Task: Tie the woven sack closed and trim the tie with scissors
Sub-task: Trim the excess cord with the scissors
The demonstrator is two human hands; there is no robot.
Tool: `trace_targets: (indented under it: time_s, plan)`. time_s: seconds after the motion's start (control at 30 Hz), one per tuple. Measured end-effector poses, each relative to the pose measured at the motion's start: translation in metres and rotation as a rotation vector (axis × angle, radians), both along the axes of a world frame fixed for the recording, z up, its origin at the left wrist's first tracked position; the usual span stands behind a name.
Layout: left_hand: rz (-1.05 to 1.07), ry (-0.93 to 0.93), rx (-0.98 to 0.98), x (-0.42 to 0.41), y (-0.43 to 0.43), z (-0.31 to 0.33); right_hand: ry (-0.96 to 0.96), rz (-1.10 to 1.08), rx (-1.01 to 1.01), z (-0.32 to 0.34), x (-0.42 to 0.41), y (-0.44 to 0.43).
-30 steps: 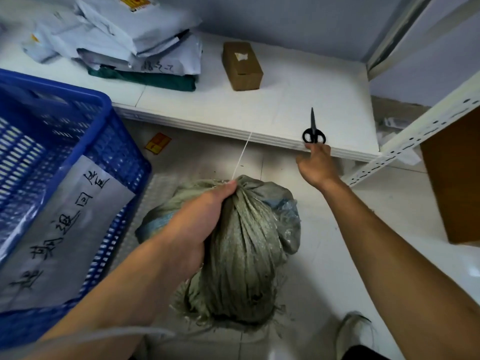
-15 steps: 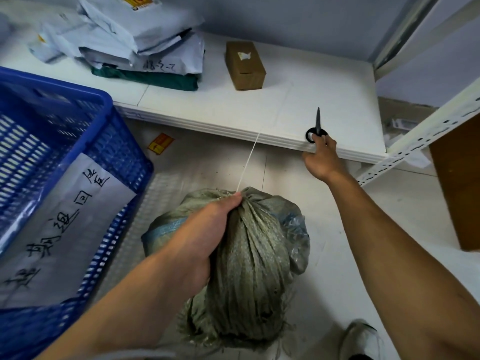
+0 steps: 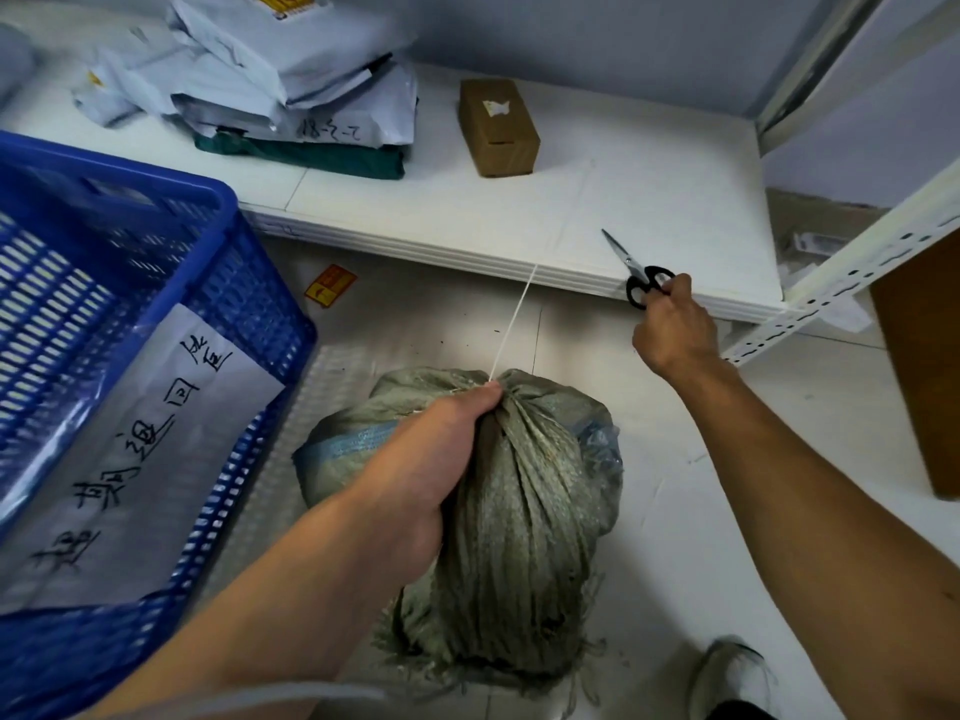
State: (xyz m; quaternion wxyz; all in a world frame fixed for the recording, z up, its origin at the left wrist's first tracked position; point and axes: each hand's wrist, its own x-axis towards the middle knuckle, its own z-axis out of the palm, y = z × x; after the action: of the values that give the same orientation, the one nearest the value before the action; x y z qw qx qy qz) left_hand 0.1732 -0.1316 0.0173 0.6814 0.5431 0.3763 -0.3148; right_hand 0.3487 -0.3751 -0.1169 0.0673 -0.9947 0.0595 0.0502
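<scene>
The sack (image 3: 498, 511) stands on the floor between your arms, its neck bunched tight in your left hand (image 3: 436, 449), which is clenched around the gathered weave. A white tie (image 3: 511, 324) runs taut from that fist up to the edge of the low shelf (image 3: 675, 200). Your right hand (image 3: 670, 330) is closed around the black handles of the scissors (image 3: 636, 272) at the shelf edge, blades together and pointing up-left. A blue crate (image 3: 130, 283) sits just left of the sack.
</scene>
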Motion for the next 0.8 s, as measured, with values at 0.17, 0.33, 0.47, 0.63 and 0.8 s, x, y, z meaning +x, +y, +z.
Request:
trace_targets:
  time_s: [0.17,0.33,0.47,0.63,0.8]
  plan:
    - [-0.015,0.001,0.003,-0.003,-0.001,0.007,0.032,-0.019,0.08,0.022,-0.02,0.0]
    - [0.013,-0.034,0.03,-0.009,0.003,0.019,0.033,0.032,0.21,0.068,-0.06,0.002]
    - [0.05,-0.09,0.028,-0.03,0.007,0.043,0.021,0.058,0.351,0.129,-0.121,0.019]
    - [0.057,-0.177,0.028,-0.047,0.004,0.04,0.031,0.021,0.772,0.165,-0.22,0.037]
    - [0.032,-0.249,0.006,-0.095,0.001,0.061,0.05,0.052,0.909,0.194,-0.321,0.058]
